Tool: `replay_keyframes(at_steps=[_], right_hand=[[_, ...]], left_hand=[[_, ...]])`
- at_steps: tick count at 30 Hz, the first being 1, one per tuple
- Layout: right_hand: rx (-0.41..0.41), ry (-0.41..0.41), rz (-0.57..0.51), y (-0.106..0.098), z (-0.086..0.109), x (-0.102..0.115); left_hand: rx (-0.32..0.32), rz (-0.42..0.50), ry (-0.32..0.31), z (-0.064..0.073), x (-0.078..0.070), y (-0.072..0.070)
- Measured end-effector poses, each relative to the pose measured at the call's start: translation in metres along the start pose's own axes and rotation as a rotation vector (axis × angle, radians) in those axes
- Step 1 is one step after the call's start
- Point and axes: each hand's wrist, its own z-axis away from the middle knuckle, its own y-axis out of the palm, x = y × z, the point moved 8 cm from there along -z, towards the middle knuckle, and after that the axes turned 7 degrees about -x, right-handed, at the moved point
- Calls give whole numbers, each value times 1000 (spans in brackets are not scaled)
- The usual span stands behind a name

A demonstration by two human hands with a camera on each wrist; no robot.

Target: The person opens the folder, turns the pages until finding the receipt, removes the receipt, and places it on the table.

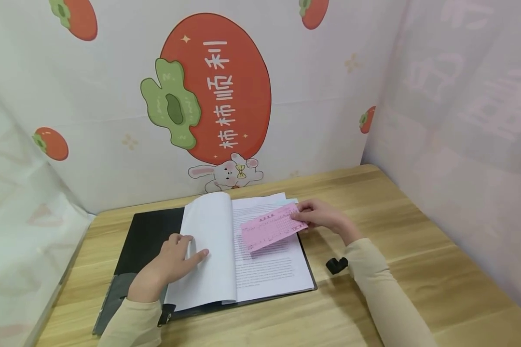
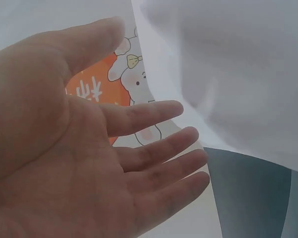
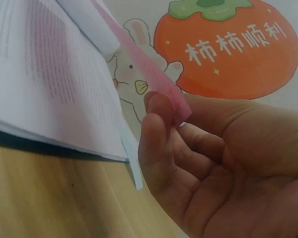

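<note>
My right hand (image 1: 323,216) pinches the right end of a pink printed slip (image 1: 269,226) between thumb and fingers. The slip, marked with a grid and lines of writing, hangs over the right page (image 1: 267,274) of an open folder of printed sheets. In the right wrist view the slip (image 3: 161,79) shows nearly edge-on, above the printed page. My left hand (image 1: 169,262), fingers loosely extended, lies at the curled-over white sheets (image 1: 212,279) on the folder's left side. The left wrist view shows that palm (image 2: 89,158) holding nothing, a white sheet (image 2: 238,74) beside its fingertips.
The folder's black cover (image 1: 156,236) lies flat on the wooden table (image 1: 399,231). A pale blue tab (image 1: 292,201) sticks out at the far right page corner. Right of the folder, by the right sleeve, is a small black object (image 1: 336,265). A printed cloth backdrop (image 1: 312,120) stands behind.
</note>
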Motion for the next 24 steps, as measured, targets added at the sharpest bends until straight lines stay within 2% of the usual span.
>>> replay_keyframes(at_steps=[8,18,24], right_hand=[[-17,30,6,-30,21,-22],[-58,70,-17,-74,67,-56],[-59,80,-32,-92,82,-63]], left_hand=[[-1,-12,26,-3,-5,2],[11,-13,36,-5,-10,4],[18,-25,36,-4,-10,6]])
